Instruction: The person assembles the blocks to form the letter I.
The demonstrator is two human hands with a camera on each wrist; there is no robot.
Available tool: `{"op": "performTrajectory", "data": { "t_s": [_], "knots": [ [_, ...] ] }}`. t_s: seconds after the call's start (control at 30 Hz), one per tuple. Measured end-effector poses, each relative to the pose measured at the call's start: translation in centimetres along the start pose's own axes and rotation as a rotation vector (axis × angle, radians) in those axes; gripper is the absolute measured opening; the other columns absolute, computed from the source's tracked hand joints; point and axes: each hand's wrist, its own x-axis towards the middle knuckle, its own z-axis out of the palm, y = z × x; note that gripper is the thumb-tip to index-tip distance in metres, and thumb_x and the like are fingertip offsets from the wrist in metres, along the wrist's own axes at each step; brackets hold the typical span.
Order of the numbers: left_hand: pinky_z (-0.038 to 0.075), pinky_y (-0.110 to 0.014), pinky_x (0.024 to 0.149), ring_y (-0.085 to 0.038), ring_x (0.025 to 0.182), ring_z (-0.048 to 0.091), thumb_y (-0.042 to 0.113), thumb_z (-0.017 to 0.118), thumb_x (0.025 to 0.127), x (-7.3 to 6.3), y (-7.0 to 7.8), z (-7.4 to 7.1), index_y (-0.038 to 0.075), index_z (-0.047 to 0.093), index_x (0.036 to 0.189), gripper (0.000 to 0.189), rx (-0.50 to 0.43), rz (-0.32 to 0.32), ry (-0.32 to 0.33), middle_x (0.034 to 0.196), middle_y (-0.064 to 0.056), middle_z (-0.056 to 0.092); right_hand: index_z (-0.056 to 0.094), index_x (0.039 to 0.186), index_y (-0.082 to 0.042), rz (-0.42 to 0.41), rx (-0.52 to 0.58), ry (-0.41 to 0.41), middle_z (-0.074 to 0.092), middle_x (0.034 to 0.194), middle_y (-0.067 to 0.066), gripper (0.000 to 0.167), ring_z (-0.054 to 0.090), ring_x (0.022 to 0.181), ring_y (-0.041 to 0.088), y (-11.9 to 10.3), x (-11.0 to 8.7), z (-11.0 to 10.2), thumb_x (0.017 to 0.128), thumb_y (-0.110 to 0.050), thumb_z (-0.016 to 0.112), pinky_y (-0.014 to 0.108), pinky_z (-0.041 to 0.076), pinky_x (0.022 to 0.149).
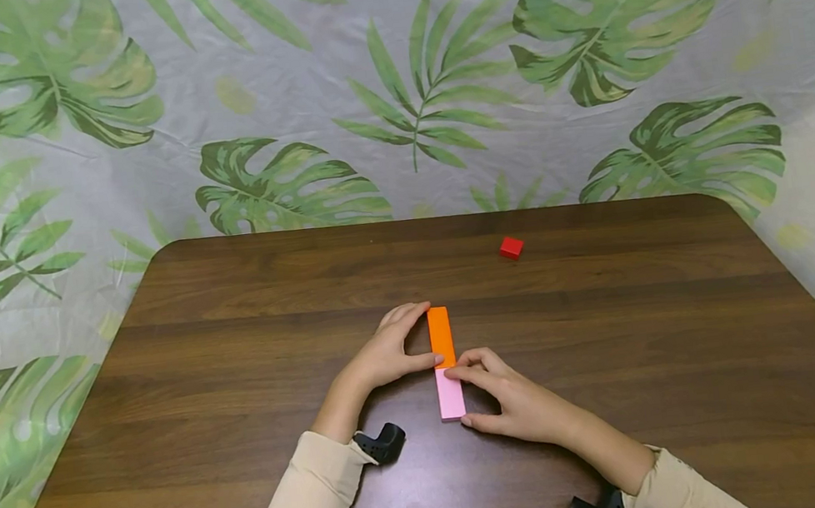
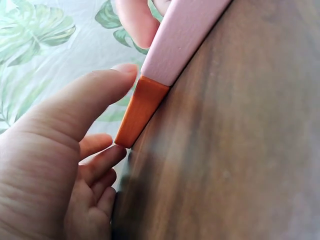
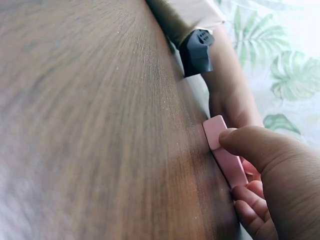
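pink block [image 1: 451, 401], nearest, lies on the table [image 1: 650, 327], pinched lengthwise by the right grip [image 1: 514, 397]; light, level pressure would likely square its far end without tilting it. just beyond, end to end with it, the orange block [image 1: 440, 334] sits in the left grip [image 1: 389, 353], thumb by the seam and fingers at the far end, best used as a steady stop with the thumb clear of the joint. farther off, well apart, lies the red block [image 1: 512, 248], untouched.
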Motion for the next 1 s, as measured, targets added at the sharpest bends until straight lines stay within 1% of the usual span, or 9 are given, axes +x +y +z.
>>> {"op": "performTrajectory", "data": {
  "t_s": [0.13, 0.27, 0.47, 0.67, 0.87, 1.0],
  "knots": [
    [0.022, -0.041, 0.102, -0.021, 0.129, 0.024, 0.040, 0.068, 0.076, -0.3, 0.0, 0.0, 0.009, 0.032, 0.139, 0.079, -0.010, 0.002, 0.024, 0.139, -0.006, 0.034, 0.051, 0.126, -0.010, 0.000, -0.003, -0.003, 0.039, 0.121, 0.003, 0.053, 0.042, 0.109, 0.016, 0.0, 0.0, 0.0, 0.078, -0.022, 0.070, 0.032, 0.039, 0.089],
    [0.024, -0.043, 0.101, -0.021, 0.128, 0.026, 0.041, 0.068, 0.076, -0.8, 0.0, -0.1, 0.010, 0.033, 0.140, 0.079, -0.023, 0.015, 0.037, 0.139, -0.005, 0.034, 0.050, 0.126, -0.011, 0.009, 0.000, -0.008, 0.039, 0.121, 0.002, 0.053, 0.041, 0.109, 0.014, 0.0, 0.0, -0.1, 0.078, -0.023, 0.070, 0.031, 0.038, 0.090],
    [0.025, -0.041, 0.101, -0.020, 0.127, 0.026, 0.046, 0.069, 0.074, -1.5, 0.1, -0.1, 0.013, 0.033, 0.140, 0.082, 0.008, 0.019, 0.018, 0.138, -0.005, 0.035, 0.049, 0.127, -0.014, 0.019, 0.017, -0.011, 0.037, 0.121, -0.002, 0.054, 0.041, 0.110, 0.012, 0.0, 0.0, -0.1, 0.078, -0.025, 0.070, 0.031, 0.038, 0.090],
    [0.025, -0.045, 0.100, -0.023, 0.127, 0.025, 0.048, 0.070, 0.072, -2.1, 0.3, -0.1, 0.015, 0.033, 0.140, 0.084, 0.025, 0.022, -0.002, 0.136, -0.006, 0.036, 0.049, 0.127, -0.013, 0.035, 0.031, -0.015, 0.037, 0.122, -0.002, 0.054, 0.040, 0.112, 0.013, -0.1, -0.1, -0.1, 0.079, -0.025, 0.069, 0.032, 0.037, 0.092],
    [0.025, -0.044, 0.100, -0.022, 0.126, 0.025, 0.052, 0.070, 0.070, -2.4, 0.6, 0.1, 0.014, 0.034, 0.139, 0.087, 0.052, 0.027, -0.022, 0.134, -0.006, 0.037, 0.049, 0.126, -0.012, 0.053, 0.035, -0.017, 0.037, 0.122, -0.002, 0.052, 0.040, 0.112, 0.012, -0.3, 0.0, -0.1, 0.080, -0.027, 0.067, 0.034, 0.038, 0.092],
    [0.026, -0.042, 0.099, -0.020, 0.124, 0.027, 0.055, 0.069, 0.069, -2.5, 0.8, 0.2, 0.014, 0.036, 0.138, 0.088, 0.080, 0.044, -0.015, 0.133, -0.004, 0.038, 0.049, 0.126, -0.012, 0.060, 0.037, -0.018, 0.037, 0.121, -0.002, 0.051, 0.041, 0.110, 0.012, -0.3, 0.0, -0.1, 0.081, -0.027, 0.067, 0.034, 0.038, 0.092]
  ]
}}
